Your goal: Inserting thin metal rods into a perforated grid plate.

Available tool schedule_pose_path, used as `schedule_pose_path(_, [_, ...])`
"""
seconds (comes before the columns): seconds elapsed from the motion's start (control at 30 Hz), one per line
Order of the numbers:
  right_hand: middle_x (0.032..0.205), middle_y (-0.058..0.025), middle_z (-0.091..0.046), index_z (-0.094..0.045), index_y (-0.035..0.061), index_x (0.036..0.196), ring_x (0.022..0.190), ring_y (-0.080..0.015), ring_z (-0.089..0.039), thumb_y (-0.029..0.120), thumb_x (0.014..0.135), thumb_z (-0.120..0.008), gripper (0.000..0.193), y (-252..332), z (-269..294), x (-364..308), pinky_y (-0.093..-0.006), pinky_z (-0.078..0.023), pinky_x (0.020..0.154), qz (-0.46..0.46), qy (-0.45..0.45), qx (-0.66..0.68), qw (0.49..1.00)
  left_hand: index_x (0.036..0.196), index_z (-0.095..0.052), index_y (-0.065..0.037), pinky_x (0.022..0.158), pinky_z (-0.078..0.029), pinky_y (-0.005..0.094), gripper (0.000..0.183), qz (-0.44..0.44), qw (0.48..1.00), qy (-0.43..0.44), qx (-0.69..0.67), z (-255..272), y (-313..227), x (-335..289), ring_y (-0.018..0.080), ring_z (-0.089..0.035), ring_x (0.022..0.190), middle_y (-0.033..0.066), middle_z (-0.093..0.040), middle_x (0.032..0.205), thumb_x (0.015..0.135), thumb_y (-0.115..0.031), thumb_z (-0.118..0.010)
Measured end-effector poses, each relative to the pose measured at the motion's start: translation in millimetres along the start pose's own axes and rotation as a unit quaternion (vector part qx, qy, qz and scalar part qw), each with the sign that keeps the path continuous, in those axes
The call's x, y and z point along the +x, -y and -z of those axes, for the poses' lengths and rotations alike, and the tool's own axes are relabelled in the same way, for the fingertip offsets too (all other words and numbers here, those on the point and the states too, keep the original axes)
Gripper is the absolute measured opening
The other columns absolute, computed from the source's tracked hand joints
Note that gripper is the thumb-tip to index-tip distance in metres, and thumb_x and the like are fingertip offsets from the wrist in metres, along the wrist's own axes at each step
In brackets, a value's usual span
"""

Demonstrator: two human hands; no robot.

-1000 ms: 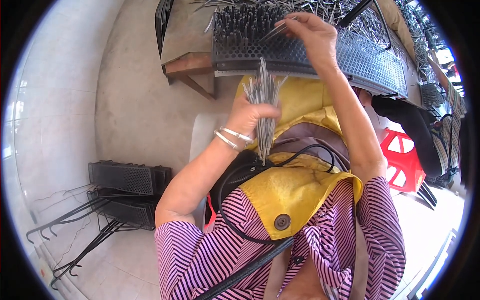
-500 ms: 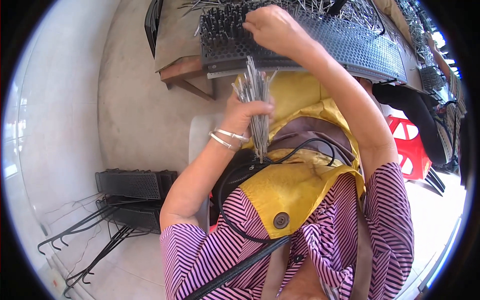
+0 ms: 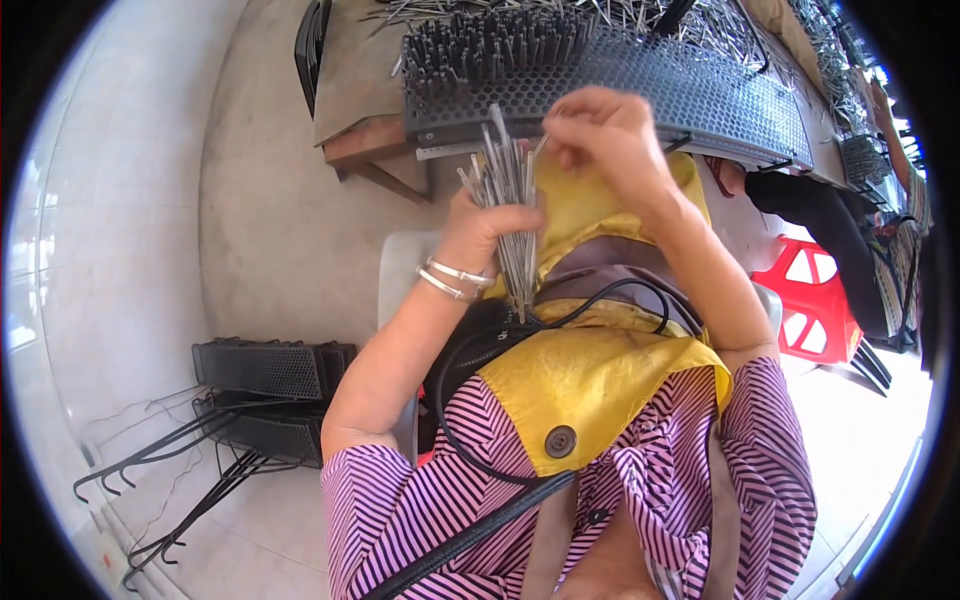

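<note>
My left hand (image 3: 487, 222) is wrapped round a bundle of thin grey metal rods (image 3: 512, 185), held upright with their tops fanned out. Close to the bundle's top, the thumb and fingertips of my right hand (image 3: 612, 140) pinch the end of one rod that leans out to the right; motion blurs this hand slightly. Beyond both hands lies a dark perforated metal rack (image 3: 690, 95). Many similar rods (image 3: 485, 48) stand packed in the holes of its left part, while bare holes show on its right part.
Loose rods (image 3: 690, 25) lie heaped behind the rack on the table (image 3: 365, 135). Black hooked racks (image 3: 270, 370) sit on the floor at the left. A red stool (image 3: 815, 300) and another person's arm (image 3: 895, 135) are at the right. A yellow apron (image 3: 620, 400) covers my lap.
My right hand has come back from the standing rods on the rack toward me and now pinches a rod at the bundle. My left hand has stayed nearly still.
</note>
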State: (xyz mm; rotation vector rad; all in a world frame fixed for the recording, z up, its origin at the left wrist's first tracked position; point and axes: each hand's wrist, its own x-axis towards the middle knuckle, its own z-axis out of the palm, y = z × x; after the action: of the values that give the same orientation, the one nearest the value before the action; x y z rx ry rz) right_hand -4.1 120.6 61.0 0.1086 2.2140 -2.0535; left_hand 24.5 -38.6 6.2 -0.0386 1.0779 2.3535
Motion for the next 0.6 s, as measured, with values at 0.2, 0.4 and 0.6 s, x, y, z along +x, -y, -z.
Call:
schedule_pose_path(0.2, [0.067, -0.0050, -0.059, -0.057, -0.0011, 0.088, 0.052, -0.0085, -0.052, 0.012, 0.082, -0.053, 0.015, 23, 4, 28, -0.0199, -0.043, 0.047, 0.100, -0.089, -0.054, 0.990, 0.115, -0.044, -0.005, 0.049, -0.046, 0.0308, 0.060, 0.022, 0.999, -0.025, -0.026, 1, 0, -2, 0.0198, -0.055, 0.055, 0.0108, -0.055, 0.070, 0.059, 0.009, -0.060])
schedule_pose_path(0.4, [0.060, -0.0074, -0.057, -0.055, 0.0001, 0.082, 0.048, -0.0126, -0.052, 0.008, 0.081, -0.052, 0.009, 14, -17, 51, -0.0235, -0.042, 0.045, 0.270, -0.154, -0.116, 0.943, 0.114, -0.043, -0.004, 0.048, -0.046, 0.0293, 0.060, 0.030, 0.998, -0.042, -0.041, 0, 3, -2, 0.0189, -0.056, 0.056, 0.0095, -0.055, 0.071, 0.059, 0.010, -0.061])
schedule_pose_path(0.6, [0.064, -0.0117, -0.058, -0.055, -0.0001, 0.080, 0.052, -0.0227, -0.057, 0.003, 0.075, -0.051, 0.007, 1, -22, 72, -0.0294, -0.045, 0.047, 0.481, -0.051, -0.205, 0.851, 0.114, -0.042, -0.003, 0.048, -0.046, 0.0290, 0.059, 0.038, 0.997, -0.048, -0.049, 0, 1, -3, 0.0188, -0.056, 0.055, 0.0092, -0.055, 0.071, 0.059, 0.009, -0.061])
